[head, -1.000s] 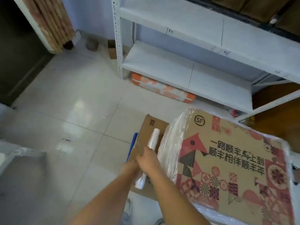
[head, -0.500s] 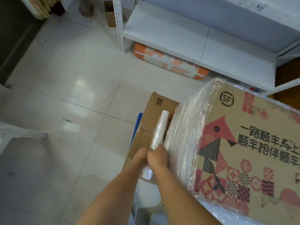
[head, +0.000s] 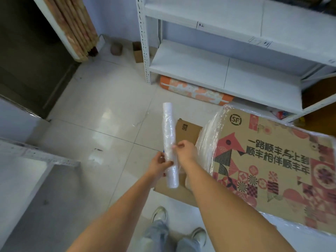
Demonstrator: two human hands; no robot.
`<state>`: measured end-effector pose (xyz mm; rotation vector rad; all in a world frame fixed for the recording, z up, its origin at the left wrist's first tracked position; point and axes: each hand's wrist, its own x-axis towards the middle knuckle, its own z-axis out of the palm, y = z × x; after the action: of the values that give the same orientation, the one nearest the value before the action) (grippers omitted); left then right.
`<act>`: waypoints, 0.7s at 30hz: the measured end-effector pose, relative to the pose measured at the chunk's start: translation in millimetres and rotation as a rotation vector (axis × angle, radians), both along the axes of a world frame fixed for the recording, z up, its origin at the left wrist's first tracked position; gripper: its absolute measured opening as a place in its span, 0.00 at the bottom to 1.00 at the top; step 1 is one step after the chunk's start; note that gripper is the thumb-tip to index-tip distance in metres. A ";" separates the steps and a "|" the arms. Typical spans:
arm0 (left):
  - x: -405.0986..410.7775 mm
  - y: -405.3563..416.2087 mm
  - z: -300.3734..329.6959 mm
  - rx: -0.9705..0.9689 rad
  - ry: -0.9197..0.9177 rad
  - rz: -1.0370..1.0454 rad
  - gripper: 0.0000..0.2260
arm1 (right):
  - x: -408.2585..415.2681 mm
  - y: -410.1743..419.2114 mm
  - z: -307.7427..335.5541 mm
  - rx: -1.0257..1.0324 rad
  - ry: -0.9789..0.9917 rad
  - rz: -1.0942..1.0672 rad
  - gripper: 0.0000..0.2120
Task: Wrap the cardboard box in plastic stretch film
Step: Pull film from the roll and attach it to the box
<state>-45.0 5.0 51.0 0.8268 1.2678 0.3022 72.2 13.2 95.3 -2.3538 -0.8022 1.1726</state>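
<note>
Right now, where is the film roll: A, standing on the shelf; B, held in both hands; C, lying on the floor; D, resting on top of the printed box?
B: the left hand grips the roll low down while the right hand pinches its side.

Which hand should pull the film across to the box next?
Right, probably. The right hand pinches the film at the roll and lies nearer the printed box. The left hand grips the roll lower down, steadying it.
</note>
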 end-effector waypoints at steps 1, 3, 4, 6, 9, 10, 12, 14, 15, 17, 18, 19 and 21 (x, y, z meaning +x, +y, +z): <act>-2.7 -0.7 9.0 0.014 0.000 0.010 0.09 | 0.3 -0.5 9.9 0.021 -0.008 0.018 0.07; -5.9 -4.4 25.3 0.056 0.009 0.009 0.09 | 0.8 -4.7 28.1 0.063 -0.029 0.076 0.06; -6.1 -6.4 32.1 0.086 0.027 0.004 0.09 | 1.3 -7.2 36.9 0.085 -0.029 0.088 0.06; -4.7 -11.2 45.5 0.150 0.074 0.012 0.10 | 4.6 -14.3 53.5 0.142 0.008 0.068 0.05; 1.7 -20.3 64.6 0.214 0.140 0.010 0.14 | 13.5 -30.5 77.8 0.182 0.075 0.005 0.03; 4.5 -24.0 72.1 0.225 0.153 0.003 0.16 | 18.2 -36.6 84.7 0.190 0.090 -0.006 0.03; 9.3 -30.1 86.4 0.254 0.172 -0.010 0.17 | 29.2 -47.1 98.4 0.217 0.093 0.006 0.04; 14.3 -33.8 99.9 0.281 0.170 -0.025 0.14 | 41.1 -55.5 112.8 0.244 0.083 0.043 0.07; 16.1 -35.3 107.3 0.293 0.174 -0.032 0.15 | 47.0 -59.4 118.8 0.253 0.085 0.057 0.09; 19.4 -36.0 118.6 0.329 0.222 -0.032 0.22 | 57.5 -66.4 128.9 0.256 0.108 0.057 0.11; 20.7 -35.5 122.8 0.343 0.241 -0.030 0.25 | 62.4 -69.9 133.2 0.251 0.125 0.047 0.11; 22.4 -35.8 126.8 0.358 0.240 -0.032 0.27 | 67.2 -73.6 137.2 0.236 0.148 0.033 0.11; 26.2 -39.6 138.4 0.388 0.210 -0.054 0.28 | 76.7 -79.2 143.1 0.197 0.218 -0.021 0.10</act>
<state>-18.8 -34.6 189.3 1.2474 1.4011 0.4344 148.9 -66.0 238.4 -2.0307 -0.7765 1.2533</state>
